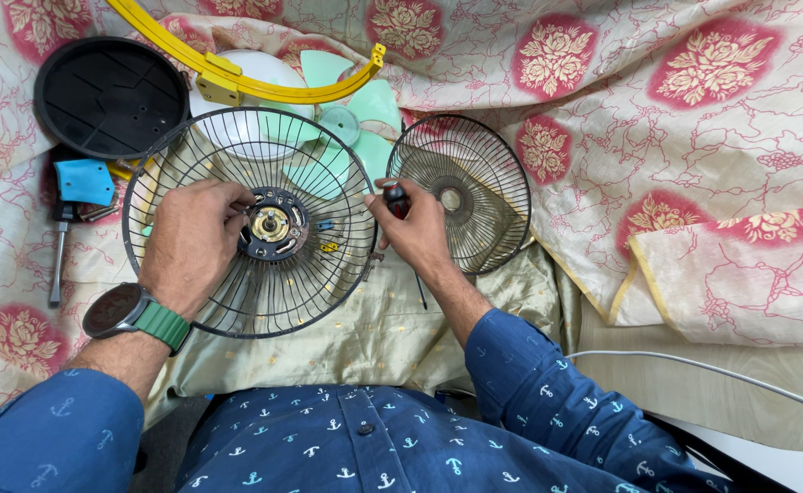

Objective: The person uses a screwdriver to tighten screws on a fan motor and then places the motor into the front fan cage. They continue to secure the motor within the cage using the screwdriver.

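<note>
A cream cloth printed with red floral medallions (693,119) covers the surface where a black round wire fan guard (248,222) lies flat. Behind the guard sit pale green plastic fan blades (360,119), a yellow curved plastic frame (237,80) and a black round plastic base (109,96); a smaller black wire guard (474,192) tilts to its right. At the guard's brass-centred hub, the left hand (192,242) pinches the rim, while the right hand (415,228) grips a red-and-black-handled screwdriver (396,199).

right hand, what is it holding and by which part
The right hand grips a screwdriver with a red and black handle by that handle; its thin shaft runs down behind the wrist.
</note>
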